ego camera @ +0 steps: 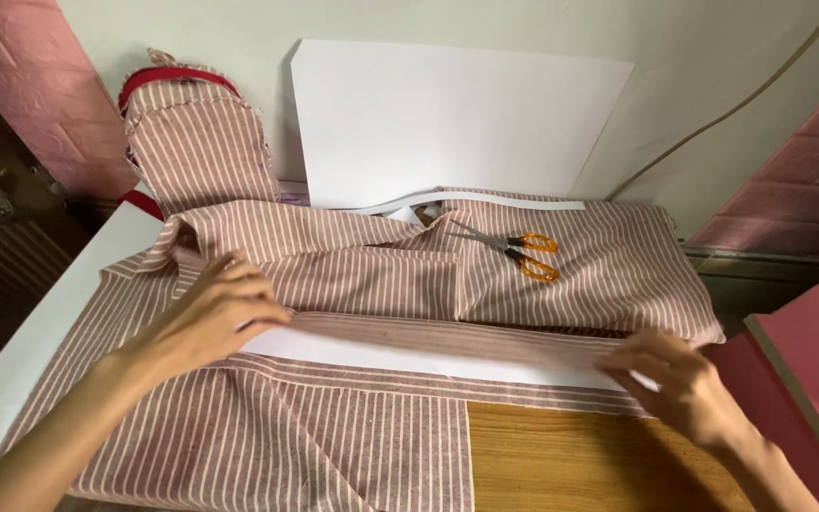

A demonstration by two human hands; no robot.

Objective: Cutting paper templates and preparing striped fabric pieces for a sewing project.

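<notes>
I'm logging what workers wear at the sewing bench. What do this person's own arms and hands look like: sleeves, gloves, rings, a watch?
Both arms are bare as far as the frame shows: no sleeve reaches either forearm. The left hand and the right hand wear no gloves. No ring, watch or bracelet shows on either hand or wrist. The fingernails look short and unpainted, as far as they show.

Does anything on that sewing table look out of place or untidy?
Mostly the scissors: they lie open on the striped fabric, blades loose on the cloth. The fabric bunches into folds near the left hand, while the right hand presses a folded edge over a white paper strip. Nothing looks damaged.
</notes>
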